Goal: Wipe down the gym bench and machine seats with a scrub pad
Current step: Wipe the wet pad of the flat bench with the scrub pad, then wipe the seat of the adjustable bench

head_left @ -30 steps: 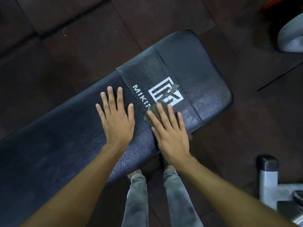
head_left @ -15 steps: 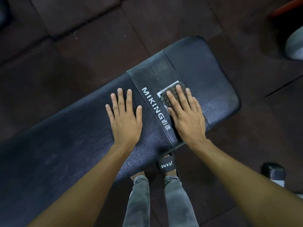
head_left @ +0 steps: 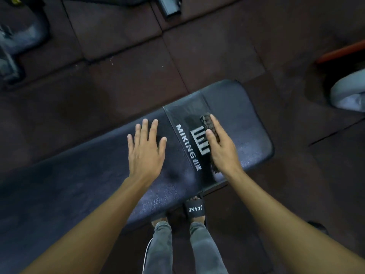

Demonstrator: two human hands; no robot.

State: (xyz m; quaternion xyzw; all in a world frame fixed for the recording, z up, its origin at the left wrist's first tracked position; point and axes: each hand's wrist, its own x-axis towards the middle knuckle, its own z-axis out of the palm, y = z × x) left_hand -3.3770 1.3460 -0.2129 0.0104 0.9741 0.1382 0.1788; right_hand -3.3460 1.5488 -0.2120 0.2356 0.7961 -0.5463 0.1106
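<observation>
A dark padded gym bench (head_left: pixel 248 119) runs from lower left to right of centre, with a white MIKING logo near its end. My left hand (head_left: pixel 145 149) lies flat on the pad, fingers spread, just left of the logo band. My right hand (head_left: pixel 222 149) grips a dark, coarse scrub pad (head_left: pixel 209 122) over the logo, thumb on one side and fingers on the other. The pad stands on its edge against the bench, and my hand hides its lower part.
Dark rubber floor tiles (head_left: pixel 128 80) surround the bench. A black machine part (head_left: pixel 170 6) sits at the top, grey equipment (head_left: pixel 13 46) at upper left, a pale round object (head_left: pixel 349 95) and an orange bar (head_left: pixel 343 50) at right. My sandalled foot (head_left: pixel 194 209) is at the bench's near edge.
My right hand slid the scrub pad away from me across the logo, then turned from lying flat on it to gripping it on edge. My left hand stayed flat on the bench.
</observation>
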